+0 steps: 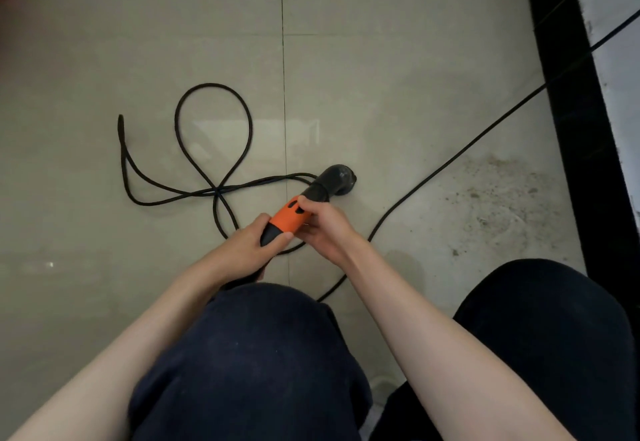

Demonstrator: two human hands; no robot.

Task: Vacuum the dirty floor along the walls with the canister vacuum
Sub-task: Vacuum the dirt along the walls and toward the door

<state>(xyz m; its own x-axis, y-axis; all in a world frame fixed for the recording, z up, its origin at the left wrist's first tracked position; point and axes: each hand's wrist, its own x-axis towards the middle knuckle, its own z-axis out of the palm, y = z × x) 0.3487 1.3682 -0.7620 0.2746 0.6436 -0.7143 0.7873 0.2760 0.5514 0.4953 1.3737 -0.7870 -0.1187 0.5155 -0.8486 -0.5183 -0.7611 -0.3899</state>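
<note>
An orange and black vacuum handle (289, 220) points away from me, low over the tiled floor. Its dark elbow nozzle (337, 179) touches the floor just ahead. My left hand (249, 246) grips the black rear end of the handle. My right hand (320, 225) holds the orange body, thumb near its dark buttons. A patch of grey dust and grit (495, 205) lies on the floor to the right, beside the black baseboard (568, 101). The canister itself is out of sight.
A black power cord (213, 149) lies looped on the floor to the left and front. Another stretch of the cord (460, 153) runs diagonally up to the white wall (616, 24) at right. My knees in dark trousers (263, 354) fill the bottom.
</note>
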